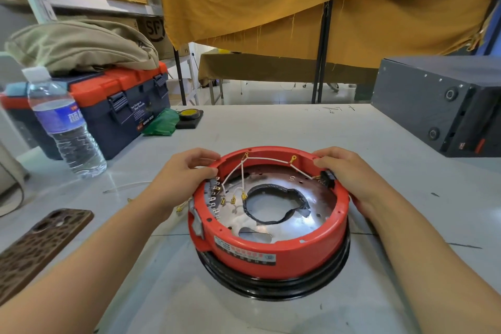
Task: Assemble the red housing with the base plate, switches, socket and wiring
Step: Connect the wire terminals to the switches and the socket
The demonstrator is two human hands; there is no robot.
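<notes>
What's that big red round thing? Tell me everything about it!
The red housing is a round ring of what looks like plastic, open on top, sitting on a black ring on the table. Inside lies a shiny metal plate with a taped hole, white wires with brass ends, and black switches. A label is stuck on its front. The left hand and right hand grip its far rim.

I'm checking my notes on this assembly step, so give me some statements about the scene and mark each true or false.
1. Both hands, left hand and right hand, grip the round red plastic housing. True.
2. The shiny metal base plate lies beside the housing. False: it sits inside it.
3. White wires run along the housing's far inner wall. True.
4. The clear plastic water bottle lies on its side. False: it stands upright.
5. The housing rests on a black ring. True.
</notes>
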